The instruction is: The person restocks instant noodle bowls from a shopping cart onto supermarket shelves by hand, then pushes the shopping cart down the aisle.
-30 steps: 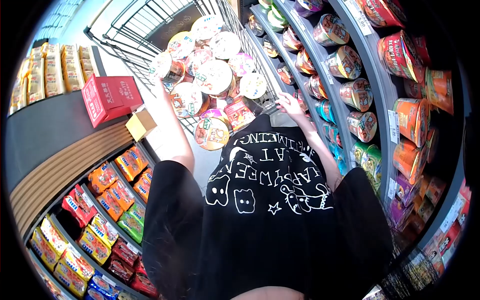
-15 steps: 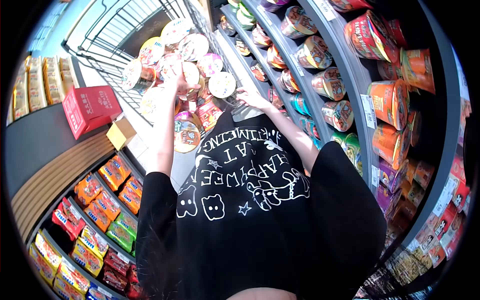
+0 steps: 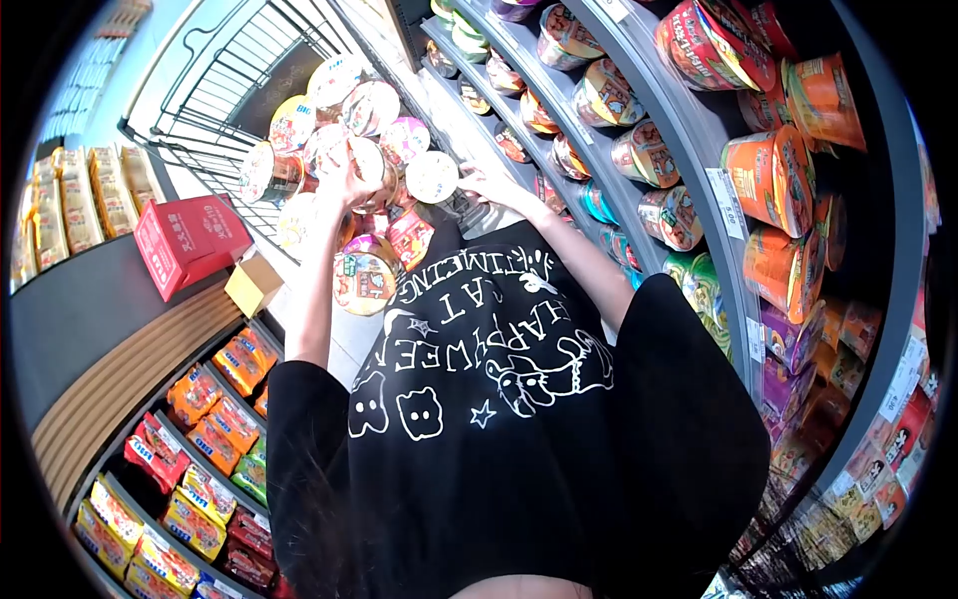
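My left hand [image 3: 345,184] is among a pile of instant noodle cups in the shopping cart, its fingers curled round a white-lidded instant noodle cup [image 3: 366,160]; glare hides part of the grip. To the right, my right hand [image 3: 489,186] reaches out with fingers stretched and apart. Its fingertips are close to another pale-lidded cup [image 3: 432,177]; whether they touch it I cannot tell. Several more cups lie around, among them a yellow one [image 3: 292,123] and one with an orange-and-white side [image 3: 364,281] nearest my body.
The wire shopping cart [image 3: 205,75] stands ahead. Shelves of noodle cups [image 3: 765,178] rise close on my right. On the left are a red box [image 3: 192,243], a yellow box [image 3: 253,283] and racks of packaged noodles [image 3: 197,521].
The view has shifted slightly. My left hand has drawn a little left and down, its fingers less spread over the cups. My right hand has stayed near the pale-lidded cup.
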The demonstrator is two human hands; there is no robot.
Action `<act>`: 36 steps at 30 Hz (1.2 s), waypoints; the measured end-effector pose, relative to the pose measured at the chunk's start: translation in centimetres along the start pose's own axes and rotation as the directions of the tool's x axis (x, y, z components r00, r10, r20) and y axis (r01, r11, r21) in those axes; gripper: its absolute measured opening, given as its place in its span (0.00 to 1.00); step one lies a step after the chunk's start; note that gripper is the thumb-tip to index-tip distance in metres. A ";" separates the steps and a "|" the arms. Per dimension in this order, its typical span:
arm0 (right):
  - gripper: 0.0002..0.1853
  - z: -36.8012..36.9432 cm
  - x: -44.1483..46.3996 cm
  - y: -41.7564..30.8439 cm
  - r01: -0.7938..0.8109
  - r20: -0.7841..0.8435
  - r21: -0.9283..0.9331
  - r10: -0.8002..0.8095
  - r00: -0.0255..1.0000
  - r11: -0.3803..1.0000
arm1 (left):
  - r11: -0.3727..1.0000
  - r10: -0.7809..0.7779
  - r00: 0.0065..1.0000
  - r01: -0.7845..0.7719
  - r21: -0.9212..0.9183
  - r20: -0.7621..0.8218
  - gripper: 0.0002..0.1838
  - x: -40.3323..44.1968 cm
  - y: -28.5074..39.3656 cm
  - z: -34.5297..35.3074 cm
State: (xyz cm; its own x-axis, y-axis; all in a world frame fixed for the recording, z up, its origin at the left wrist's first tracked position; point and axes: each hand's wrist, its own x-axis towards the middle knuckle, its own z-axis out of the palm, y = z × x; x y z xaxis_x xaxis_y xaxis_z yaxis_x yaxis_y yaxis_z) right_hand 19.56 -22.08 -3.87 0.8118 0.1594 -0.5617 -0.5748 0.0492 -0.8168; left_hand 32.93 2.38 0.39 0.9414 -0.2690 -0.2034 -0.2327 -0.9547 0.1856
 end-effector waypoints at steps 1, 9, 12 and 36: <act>0.32 -0.1 -0.4 -0.9 0.007 0.048 -0.008 -0.007 0.999 1.000 | 0.998 0.039 0.999 -0.040 -0.045 -0.034 0.55 -0.7 1.1 -1.3; 0.52 0.2 -6.8 -5.7 0.265 -0.006 0.163 -0.268 0.963 0.950 | 0.796 0.485 0.833 -0.547 -0.260 -0.267 0.50 -7.4 14.6 -9.9; 0.47 -0.8 -11.1 -3.9 0.340 -0.170 0.401 -0.296 0.940 0.851 | 0.795 0.550 0.813 -0.579 -0.178 -0.189 0.54 -8.3 17.6 -8.6; 0.16 -14.2 -29.1 3.3 0.712 -0.945 0.322 0.166 0.282 0.624 | 0.330 0.944 0.091 -0.275 -0.903 0.317 0.23 -9.2 45.1 6.7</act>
State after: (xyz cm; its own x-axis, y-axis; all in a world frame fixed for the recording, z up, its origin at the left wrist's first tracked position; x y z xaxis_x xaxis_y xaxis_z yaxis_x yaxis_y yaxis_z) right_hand -4.47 -40.52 7.91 0.2309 -0.8786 -0.4180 0.1867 0.4617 -0.8672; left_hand 12.11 -39.01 4.22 -0.2117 -0.9660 -0.1484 -0.1152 -0.1262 0.9853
